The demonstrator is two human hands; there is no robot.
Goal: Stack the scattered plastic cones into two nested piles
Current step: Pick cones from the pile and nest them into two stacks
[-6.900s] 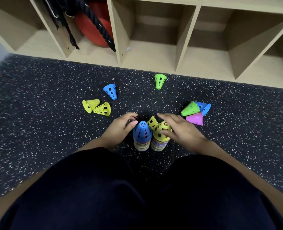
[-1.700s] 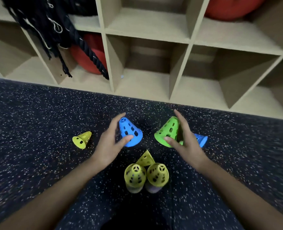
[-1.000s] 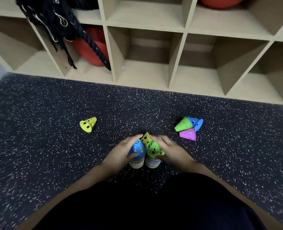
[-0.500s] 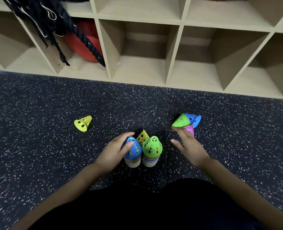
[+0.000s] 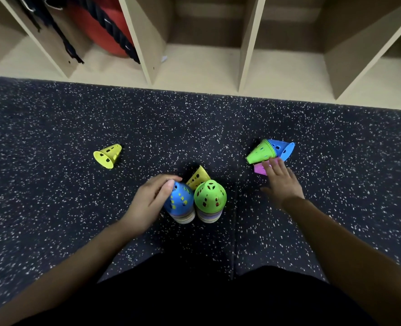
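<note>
A: Head view, status?
B: My left hand (image 5: 147, 203) has its fingers curled round the top of the blue-topped pile (image 5: 179, 201), which touches the green-topped pile (image 5: 210, 196). Right hand (image 5: 281, 182) is spread, fingertips on the pink cone (image 5: 260, 168), gripping nothing.
A: Handling?
B: I judge them light, thin, stiff perforated plastic, and slick. I'd pinch at the wide rim.
A: Obstacles?
B: Green cone (image 5: 260, 152) and blue cone (image 5: 282, 148) lie touching just beyond the pink one and may roll. Leaning yellow cone (image 5: 198, 176) sits behind the piles, lone yellow cone (image 5: 107, 155) well left. Cubby shelf (image 5: 194, 64) beyond holds a red ball (image 5: 89, 27) and rope (image 5: 110, 27).
</note>
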